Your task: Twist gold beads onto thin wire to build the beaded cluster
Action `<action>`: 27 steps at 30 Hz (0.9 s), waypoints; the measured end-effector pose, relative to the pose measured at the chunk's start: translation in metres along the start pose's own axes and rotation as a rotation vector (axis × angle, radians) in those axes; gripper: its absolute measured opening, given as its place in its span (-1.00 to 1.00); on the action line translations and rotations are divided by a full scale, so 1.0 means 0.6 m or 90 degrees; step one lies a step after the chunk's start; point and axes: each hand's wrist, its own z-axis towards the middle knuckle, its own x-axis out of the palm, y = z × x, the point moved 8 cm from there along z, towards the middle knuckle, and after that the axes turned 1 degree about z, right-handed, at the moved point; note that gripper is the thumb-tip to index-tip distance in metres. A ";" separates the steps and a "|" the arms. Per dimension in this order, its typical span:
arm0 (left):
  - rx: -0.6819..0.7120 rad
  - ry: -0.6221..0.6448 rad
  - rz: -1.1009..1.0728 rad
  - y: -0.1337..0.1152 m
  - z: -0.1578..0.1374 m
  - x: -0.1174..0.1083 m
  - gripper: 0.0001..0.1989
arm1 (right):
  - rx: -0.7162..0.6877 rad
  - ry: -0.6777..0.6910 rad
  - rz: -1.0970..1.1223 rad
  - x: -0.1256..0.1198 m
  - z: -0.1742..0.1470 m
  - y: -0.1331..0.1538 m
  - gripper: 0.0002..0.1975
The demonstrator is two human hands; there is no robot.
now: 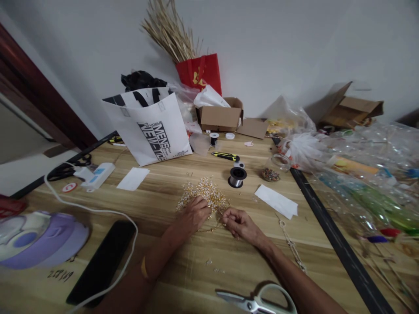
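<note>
A heap of small gold and clear beads (pixel 214 196) lies on the wooden table. My left hand (pixel 197 211) reaches into its near edge with fingers curled down and drawn together. Whatever those fingertips grip is hidden among the beads. Just to the right, my right hand (pixel 239 223) pinches thumb against forefinger at a thin beaded strand (pixel 209 230). The strand curves along the tabletop below both hands. Beyond the heap stands a spool of clear line (pixel 237 177). White-handled scissors (pixel 255 302) rest at the near edge, left of my right forearm.
A glass jar of mixed beads (pixel 271 174) and a paper slip (pixel 276 201) are at right. Yellow-black cutters (pixel 225 156) lie behind. A white bag (pixel 150 126), power strip (pixel 98 176) and black phone (pixel 103 264) are at left; plastic bags (pixel 366 170) crowd the right.
</note>
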 end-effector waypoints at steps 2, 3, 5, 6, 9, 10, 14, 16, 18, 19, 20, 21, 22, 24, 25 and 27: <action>-0.005 -0.002 -0.001 0.000 0.000 0.001 -0.82 | 0.005 0.000 0.003 0.000 0.000 0.000 -0.64; -0.005 -0.003 -0.001 -0.001 0.000 0.001 -0.82 | 0.005 0.000 0.005 0.000 0.000 0.000 -0.64; -0.004 -0.011 -0.002 -0.001 -0.001 0.001 -0.84 | 0.001 -0.001 0.007 -0.001 -0.001 0.002 -0.64; -0.003 -0.018 -0.002 -0.001 -0.002 0.000 -0.84 | -0.002 -0.002 0.005 -0.001 -0.001 0.003 -0.64; -0.012 -0.034 0.003 0.000 -0.004 -0.002 -0.85 | -0.008 -0.001 -0.004 -0.002 -0.001 0.004 -0.65; -0.016 -0.038 0.004 0.001 -0.004 -0.002 -0.86 | -0.008 0.000 -0.005 -0.002 -0.001 0.004 -0.65; -0.035 -0.067 -0.008 0.006 -0.006 -0.004 -0.87 | -0.015 0.004 0.002 -0.003 -0.002 0.005 -0.66; -0.045 -0.095 -0.031 0.011 -0.007 -0.005 -0.87 | -0.014 0.008 0.010 -0.003 -0.002 0.005 -0.65; -0.051 -0.118 -0.057 0.018 -0.008 -0.003 -0.88 | -0.012 0.009 0.016 -0.003 -0.002 0.004 -0.64; -0.051 -0.126 -0.067 0.020 -0.008 -0.002 -0.87 | -0.011 0.008 0.016 -0.004 -0.001 0.004 -0.63; -0.049 -0.130 -0.073 0.021 -0.009 -0.001 -0.87 | -0.009 0.006 0.016 -0.004 -0.001 0.003 -0.63; -0.046 -0.131 -0.075 0.021 -0.009 0.000 -0.86 | -0.007 0.004 0.014 -0.005 -0.001 0.002 -0.63; -0.043 -0.129 -0.073 0.021 -0.009 0.001 -0.86 | -0.005 0.002 0.011 -0.005 -0.001 0.001 -0.63; -0.041 -0.120 -0.061 0.019 -0.010 0.001 -0.84 | 0.000 0.000 0.010 -0.005 -0.001 -0.002 -0.63; -0.041 -0.111 -0.053 0.017 -0.010 0.001 -0.83 | 0.002 -0.001 0.010 -0.005 0.000 -0.003 -0.63; -0.044 -0.096 -0.040 0.015 -0.010 0.000 -0.83 | 0.009 -0.005 0.011 -0.005 0.000 -0.004 -0.63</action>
